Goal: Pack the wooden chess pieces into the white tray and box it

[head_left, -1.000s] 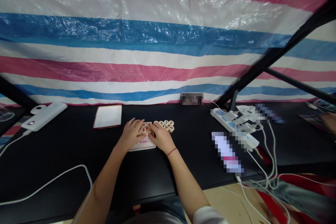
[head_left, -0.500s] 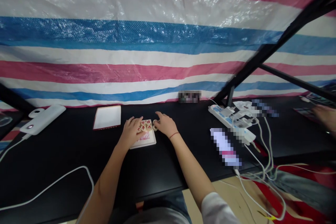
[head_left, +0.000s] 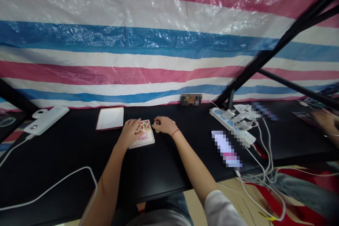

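Note:
A shallow white box (head_left: 141, 144) lies on the black table, its near part showing pink scribbled lines. Round Chinese chess pieces (head_left: 144, 126) with red characters fill its far part. Curled round the left side of these pieces is my left hand (head_left: 129, 130), thumb in front and fingers behind; it hides some of them. Just right of the box, my right hand (head_left: 164, 125) pinches a chess piece with a dark character (head_left: 156, 123) between thumb and fingers. Another pale piece shows partly beneath it, and one peeks out beyond the hand.
A white lid-like tray with a red rim (head_left: 109, 118) lies at back left, near a white power bank (head_left: 47, 120) with a cable. On the right are a power strip (head_left: 225, 116), chargers, cables and a phone (head_left: 226, 148). Another person's hand (head_left: 324, 118) is at far right.
My right hand has closed on a chess piece beside the box and its knuckles have risen. My left hand stays round the pieces. The view has shifted slightly.

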A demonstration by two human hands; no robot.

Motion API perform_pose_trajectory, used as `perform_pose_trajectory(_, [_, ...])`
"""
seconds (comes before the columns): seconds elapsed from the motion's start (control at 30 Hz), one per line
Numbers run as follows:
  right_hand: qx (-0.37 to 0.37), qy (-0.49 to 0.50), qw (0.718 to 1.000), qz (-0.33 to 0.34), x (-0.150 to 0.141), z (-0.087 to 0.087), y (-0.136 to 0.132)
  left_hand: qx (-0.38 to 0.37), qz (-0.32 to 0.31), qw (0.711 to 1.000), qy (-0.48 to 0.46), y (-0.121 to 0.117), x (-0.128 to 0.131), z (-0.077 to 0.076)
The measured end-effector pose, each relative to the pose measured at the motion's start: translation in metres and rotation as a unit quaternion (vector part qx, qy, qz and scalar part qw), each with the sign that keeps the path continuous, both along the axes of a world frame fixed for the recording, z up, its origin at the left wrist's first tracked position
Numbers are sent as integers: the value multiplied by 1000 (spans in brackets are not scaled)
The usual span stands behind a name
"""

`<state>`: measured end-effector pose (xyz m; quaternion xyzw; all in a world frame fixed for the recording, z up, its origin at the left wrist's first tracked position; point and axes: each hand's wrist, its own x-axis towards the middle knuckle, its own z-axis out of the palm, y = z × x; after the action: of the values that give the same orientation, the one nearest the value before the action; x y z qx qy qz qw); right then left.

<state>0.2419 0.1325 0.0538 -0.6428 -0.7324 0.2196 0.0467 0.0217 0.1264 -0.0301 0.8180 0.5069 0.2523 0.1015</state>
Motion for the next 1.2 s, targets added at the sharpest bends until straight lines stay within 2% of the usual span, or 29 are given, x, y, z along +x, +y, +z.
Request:
perform_pose_trajectory(0.17, [7,-53,998,22,-9,-1,1,-3,1,1000,-10,0,1,-1])
perform_pose_trajectory(0.37, [27,-91,995,-1,-19,-4,2,17,-4,999,-29,1,3,-5])
perform_pose_trajectory(0.47, [72,-83,993,-41,-17,-3,-3,21,-10,999,-31,0,9,-1])
perform_pose_trajectory(0.57, [144,-2,986,-88,-14,-2,-12,28,-1,999,-33,-3,16,11])
perform_pose_trajectory(0.67, [184,146,969,-77,-17,-5,-20,60,5,997,-43,-7,17,26])
perform_pose_trajectory(0.83, [165,334,927,-31,-40,-18,-28,51,-83,989,-109,-11,6,42])
perform_pose_trajectory(1.03, [158,395,905,-2,-59,-30,-33,42,-57,985,-156,-24,-16,44])
perform_pose_trajectory(1.2, [165,425,889,-32,-54,-37,-35,40,-15,985,-170,-31,-36,43])
